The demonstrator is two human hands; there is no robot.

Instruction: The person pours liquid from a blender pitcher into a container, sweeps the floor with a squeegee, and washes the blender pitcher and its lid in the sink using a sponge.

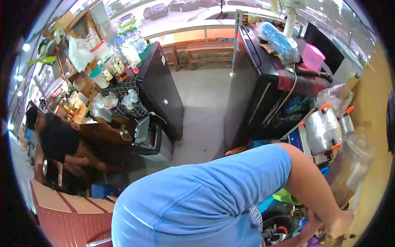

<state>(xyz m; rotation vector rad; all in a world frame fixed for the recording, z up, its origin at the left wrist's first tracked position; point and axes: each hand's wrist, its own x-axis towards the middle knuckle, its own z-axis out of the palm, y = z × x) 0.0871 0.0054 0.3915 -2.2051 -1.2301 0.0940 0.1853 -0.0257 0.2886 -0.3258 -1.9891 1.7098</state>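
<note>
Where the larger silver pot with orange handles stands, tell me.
Head view, right side: the silver pot stands beside the tall translucent plastic container, to its left.

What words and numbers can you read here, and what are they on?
None can be read for sure.
Blue shirt: printed letters, folded and partly hidden, unreadable.
Bottles at the left: labels too small.
Parked cars outside: any plates too small.

We see a light-blue shirt (185,201), a black basin (284,221), a silver pot (323,129) with orange handles (325,106), white-gridded black cloth (142,109), red-and-black plaid cloth (290,84).
</note>
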